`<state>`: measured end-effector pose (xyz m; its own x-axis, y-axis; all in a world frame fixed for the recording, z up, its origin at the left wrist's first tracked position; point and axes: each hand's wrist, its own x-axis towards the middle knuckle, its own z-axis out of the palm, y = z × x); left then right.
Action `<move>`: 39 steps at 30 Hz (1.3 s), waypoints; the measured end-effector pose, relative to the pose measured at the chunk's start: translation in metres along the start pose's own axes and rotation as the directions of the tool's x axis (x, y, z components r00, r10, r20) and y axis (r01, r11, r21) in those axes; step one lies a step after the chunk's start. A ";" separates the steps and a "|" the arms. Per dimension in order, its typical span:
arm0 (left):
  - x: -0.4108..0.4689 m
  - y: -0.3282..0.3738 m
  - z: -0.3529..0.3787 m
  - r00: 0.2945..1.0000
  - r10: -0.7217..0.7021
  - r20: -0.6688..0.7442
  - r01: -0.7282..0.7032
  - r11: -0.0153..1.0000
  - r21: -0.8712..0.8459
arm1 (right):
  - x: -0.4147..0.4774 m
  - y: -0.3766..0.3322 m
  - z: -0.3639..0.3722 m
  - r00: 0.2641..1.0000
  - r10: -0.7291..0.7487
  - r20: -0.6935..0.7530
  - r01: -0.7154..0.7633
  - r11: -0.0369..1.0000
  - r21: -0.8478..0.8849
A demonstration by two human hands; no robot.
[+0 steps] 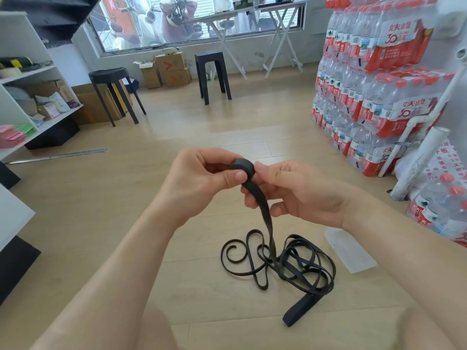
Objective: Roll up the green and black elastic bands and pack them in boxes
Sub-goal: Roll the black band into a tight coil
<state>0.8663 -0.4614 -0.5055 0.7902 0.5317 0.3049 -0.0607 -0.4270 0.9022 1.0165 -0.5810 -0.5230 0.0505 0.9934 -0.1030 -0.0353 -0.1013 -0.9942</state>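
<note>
Forearms reach out over the pale wood floor. The left hand pinches a small tight roll of the black band between thumb and fingers. The right hand, fingers curled round the strip, guides it in just beside the roll. To roll well, keep the strip flat and lightly taut, with its edges lined up and a thumb pressing the roll so it cannot spring open.

Below the hands most of the band lies in a loose tangle on the floor, so I judge the rolling barely begun. A clear plastic box, if it is one, lies under the right wrist. No green band shows.

Beyond the hands stand two black stools, with stacked water bottles to the right and shelves to the left.
</note>
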 end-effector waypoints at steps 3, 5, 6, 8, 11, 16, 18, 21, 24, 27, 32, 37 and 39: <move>-0.001 0.003 -0.004 0.999 0.004 -0.054 0.000 0.997 0.081 | 0.002 0.003 -0.001 1.000 0.001 -0.023 -0.002 0.999 -0.034; -0.002 0.005 -0.004 1.000 -0.011 -0.028 0.015 0.992 0.126 | 0.001 0.004 -0.002 1.000 0.007 -0.026 -0.008 0.999 -0.043; -0.002 0.005 -0.004 1.000 -0.018 -0.014 0.020 0.989 0.147 | 0.001 0.004 -0.002 0.999 0.012 -0.033 -0.013 0.999 -0.038; -0.002 0.006 -0.004 1.000 -0.015 0.002 0.015 0.983 0.181 | 0.002 0.004 -0.002 0.999 0.017 -0.050 -0.018 1.000 -0.022; -0.002 0.005 -0.004 1.000 -0.009 -0.001 0.009 0.970 0.245 | 0.003 0.003 0.001 0.998 0.004 -0.065 -0.003 1.000 0.001; -0.002 0.004 0.001 0.995 0.079 0.057 -0.097 0.880 0.465 | 0.006 0.006 0.008 0.986 -0.023 -0.164 -0.002 0.989 -0.150; -0.002 0.003 0.005 0.991 0.117 0.058 -0.130 0.855 0.502 | 0.008 0.008 0.007 0.981 -0.033 -0.190 -0.001 0.985 -0.172; -0.002 0.001 0.007 0.999 0.044 -0.011 -0.038 0.951 0.308 | 0.006 0.007 0.003 0.989 -0.066 -0.132 0.061 0.997 -0.038; -0.002 -0.004 0.010 0.990 -0.121 0.076 0.125 0.991 -0.053 | 0.004 0.006 -0.001 0.993 -0.104 -0.051 0.109 0.986 0.124; -0.001 -0.009 0.013 0.989 -0.136 0.064 0.146 0.968 -0.204 | 0.004 0.007 -0.002 0.995 -0.103 -0.010 0.104 0.977 0.186; -0.001 -0.004 0.007 0.997 -0.076 -0.024 0.076 0.997 -0.006 | 0.002 0.001 -0.004 0.999 0.046 -0.016 -0.046 0.999 -0.020; 0.000 -0.001 0.002 0.993 -0.079 -0.086 0.101 0.953 0.286 | 0.001 0.000 -0.005 0.989 0.095 -0.112 -0.109 0.986 -0.129; 0.000 -0.002 0.002 0.995 -0.063 -0.081 0.087 0.936 0.340 | 0.002 0.001 -0.004 0.987 0.096 -0.130 -0.112 0.986 -0.126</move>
<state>0.8673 -0.4619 -0.5077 0.7405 0.6151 0.2710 0.2195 -0.6024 0.7675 1.0201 -0.5795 -0.5245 0.1759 0.9638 -0.2006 0.0852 -0.2179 -0.9722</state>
